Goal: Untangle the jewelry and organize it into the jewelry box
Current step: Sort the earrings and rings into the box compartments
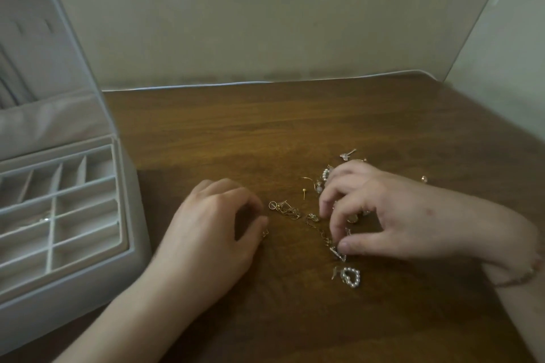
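Note:
Gold and pearl jewelry lies scattered on the wooden table [265, 127]. My right hand [380, 212] arches over the pile, with thumb and fingertips pinching a gold chain [323, 234]. A pearl heart earring [351, 276] lies just below that hand, and another pearl piece [325, 174] lies by its knuckles. My left hand [212, 224] rests curled on the table, and a small gold piece [265, 233] shows at its thumb and fingertip. A gold hoop tangle [284, 209] sits between the hands. The open grey jewelry box [129, 247] stands at the left.
The box lid [44, 53] stands upright behind a tray of several divided compartments, and one compartment holds a small shiny item [44, 219]. Loose pieces lie at the far side of the pile, among them a stud [303, 192] and a silver charm [348, 154]. A wall backs the table.

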